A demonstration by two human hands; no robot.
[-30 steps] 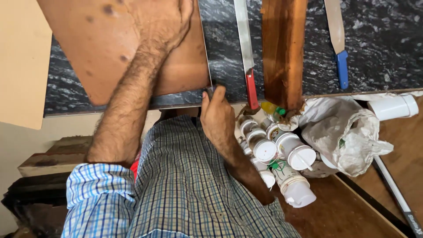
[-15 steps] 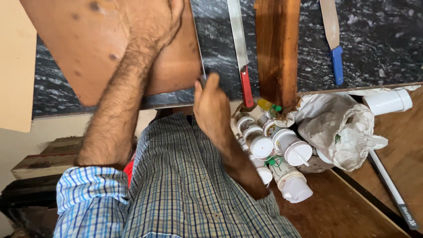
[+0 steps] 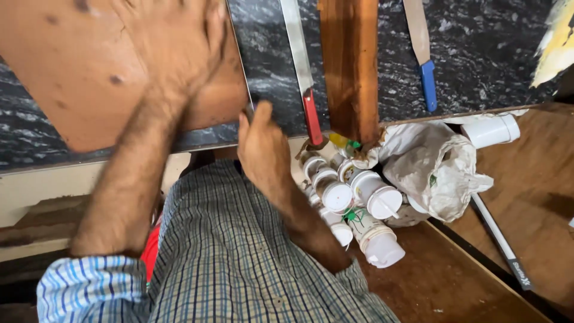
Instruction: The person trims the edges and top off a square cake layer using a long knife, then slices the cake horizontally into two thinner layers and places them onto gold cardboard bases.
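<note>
left hand [image 3: 179, 48] stays flat, fingers spread, on the brown board [image 3: 78, 78] upper left; right hand [image 3: 260, 143] has risen, pinching its lower corner.

Bottles [image 3: 353, 200] right of board [image 3: 89, 78]

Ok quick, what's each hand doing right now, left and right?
Left hand: open, pressed flat on the brown board.
Right hand: closed at the board's lower corner; what it grips cannot be told.
</note>
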